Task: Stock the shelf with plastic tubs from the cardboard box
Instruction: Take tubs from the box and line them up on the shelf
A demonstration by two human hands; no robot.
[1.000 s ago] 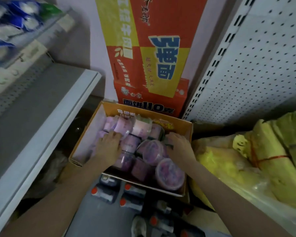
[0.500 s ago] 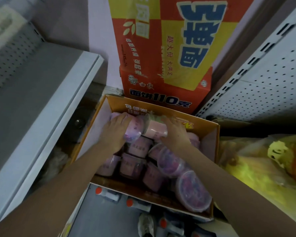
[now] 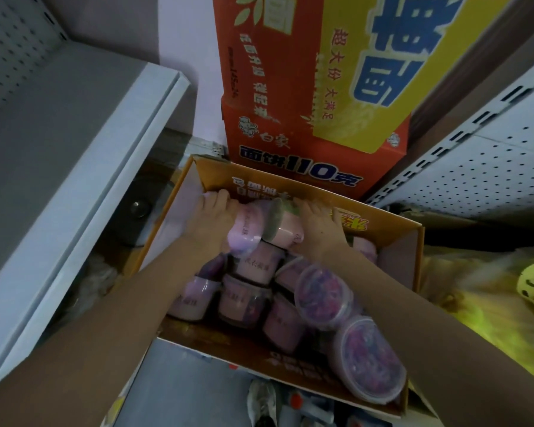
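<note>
A grey shelf (image 3: 74, 143) sits on the left, and an open box (image 3: 305, 192) lies on the floor below it. The box is full of pink and purple tubs (image 3: 247, 300) with clear lids. The left hand (image 3: 210, 220) and right hand (image 3: 318, 223) squeeze two tubs (image 3: 262, 226) between them, and a red carton (image 3: 305, 118) behind reads "110".

On the red carton (image 3: 296, 118) we read "面饼110克", "白家" and, large in blue, "弹面". The tubs' (image 3: 253, 266) labels and the open box's (image 3: 290, 186) print look too blurred to read.
</note>
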